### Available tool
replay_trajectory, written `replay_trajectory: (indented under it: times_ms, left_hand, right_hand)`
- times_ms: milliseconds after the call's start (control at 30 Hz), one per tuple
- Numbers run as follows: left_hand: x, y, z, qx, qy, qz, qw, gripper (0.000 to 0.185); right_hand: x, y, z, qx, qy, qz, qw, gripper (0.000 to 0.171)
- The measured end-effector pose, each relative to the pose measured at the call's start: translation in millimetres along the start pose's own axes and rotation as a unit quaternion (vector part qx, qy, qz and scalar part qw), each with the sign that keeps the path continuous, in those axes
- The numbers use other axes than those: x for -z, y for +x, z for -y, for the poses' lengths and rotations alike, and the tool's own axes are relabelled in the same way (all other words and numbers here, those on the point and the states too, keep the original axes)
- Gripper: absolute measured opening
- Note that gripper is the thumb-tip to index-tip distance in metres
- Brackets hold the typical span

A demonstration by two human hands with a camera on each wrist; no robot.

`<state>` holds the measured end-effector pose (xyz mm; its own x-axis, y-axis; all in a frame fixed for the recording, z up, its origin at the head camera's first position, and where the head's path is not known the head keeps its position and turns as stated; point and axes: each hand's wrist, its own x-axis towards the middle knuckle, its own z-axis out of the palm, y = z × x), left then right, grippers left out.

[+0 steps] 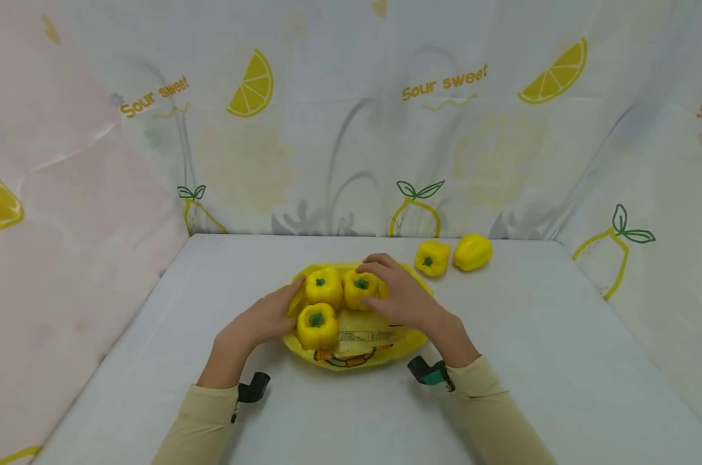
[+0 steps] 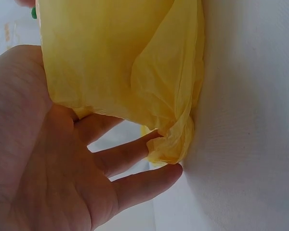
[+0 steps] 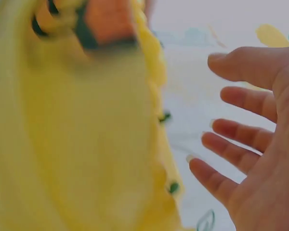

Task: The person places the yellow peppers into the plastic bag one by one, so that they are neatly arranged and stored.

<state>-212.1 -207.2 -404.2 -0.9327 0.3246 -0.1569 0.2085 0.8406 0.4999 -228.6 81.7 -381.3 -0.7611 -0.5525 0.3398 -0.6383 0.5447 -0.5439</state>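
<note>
A yellow plastic bag (image 1: 351, 358) lies on the table with several yellow bell peppers in its opening. One pepper (image 1: 318, 328) sits at the front left, another pepper (image 1: 323, 289) behind it, and a third pepper (image 1: 358, 290) lies under the right fingers. At the bag's left side, my left hand (image 1: 269, 314) touches the rim with loosely extended fingers; in the left wrist view its fingertips meet the crumpled bag edge (image 2: 171, 144). My right hand (image 1: 403, 294) hovers over the bag's right part, partly hiding it. The right wrist view shows its fingers (image 3: 238, 137) spread, with nothing between them.
Two more yellow bell peppers, one with its stem forward (image 1: 432, 258) and one on its side (image 1: 473, 252), lie behind the bag to the right. A white table (image 1: 560, 361) extends around it. Lemon-printed cloth (image 1: 339, 129) stands behind and at both sides.
</note>
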Motion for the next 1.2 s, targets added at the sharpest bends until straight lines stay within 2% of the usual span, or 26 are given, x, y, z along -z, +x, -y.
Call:
replay_trajectory:
  times_ms: [200, 467, 667, 833, 967, 1100, 1200]
  left_hand:
    - [-0.7, 0.5, 1.3, -0.001, -0.001, -0.003, 1.0000, 0.083]
    - [-1.0, 1.7, 0.1, -0.008, 0.000, -0.004, 1.0000, 0.082]
    - [-1.4, 1.1, 0.3, -0.002, 0.005, -0.004, 1.0000, 0.082]
    - [-0.7, 1.1, -0.3, 0.004, 0.007, -0.001, 1.0000, 0.083]
    - [-1.6, 1.8, -0.8, 0.005, 0.005, -0.001, 1.0000, 0.083]
    - [-2.3, 1.6, -2.1, 0.007, 0.001, -0.001, 1.0000, 0.083]
    - [-2.4, 1.8, -2.4, 0.007, 0.002, -0.002, 1.0000, 0.083]
  right_hand:
    - [27.4, -2.6, -19.7, -0.040, 0.006, -0.043, 0.998, 0.043]
    - [53.0, -9.2, -55.7, -0.092, -0.033, -0.100, 0.990, 0.047]
    - [56.9, -13.1, -85.0, -0.153, -0.059, -0.082, 0.983, 0.054]
    - [48.1, -10.8, -101.1, -0.191, -0.067, -0.053, 0.978, 0.056]
    - [39.2, -10.1, -112.8, -0.192, -0.108, -0.029, 0.975, 0.058]
    - [36.3, -12.3, -119.3, -0.180, -0.138, -0.018, 0.974, 0.059]
    - [37.2, -13.9, -120.7, -0.190, -0.154, -0.018, 0.969, 0.060]
